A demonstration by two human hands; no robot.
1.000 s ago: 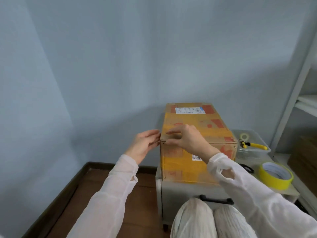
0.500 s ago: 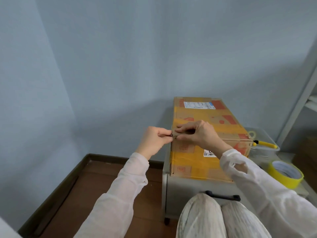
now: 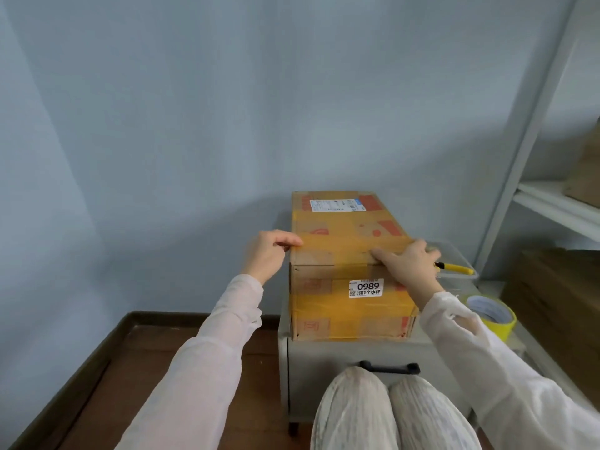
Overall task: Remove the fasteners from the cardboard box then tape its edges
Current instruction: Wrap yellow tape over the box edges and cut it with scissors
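A cardboard box (image 3: 350,228) wrapped in yellow tape stands on a grey cabinet (image 3: 318,362), with a white "0989" label on its near face. My left hand (image 3: 268,254) is at the box's upper left edge, fingers curled and fingertips pinching at that edge. What lies between the fingertips is hidden. My right hand (image 3: 407,264) rests on the near top edge toward the right corner, its fingers straight and pressing down. A roll of yellow tape (image 3: 490,315) sits on the cabinet to the right.
A clear plastic bin (image 3: 462,279) behind my right hand holds a yellow-handled tool (image 3: 454,268). A white shelf unit (image 3: 552,206) and flat cardboard (image 3: 558,303) stand at the right. Blue walls close the back and left, with brown floor (image 3: 146,368) below.
My right hand slid from the box's near left corner along the top edge to the right side. My left hand stayed curled at the left edge. The view shifted.
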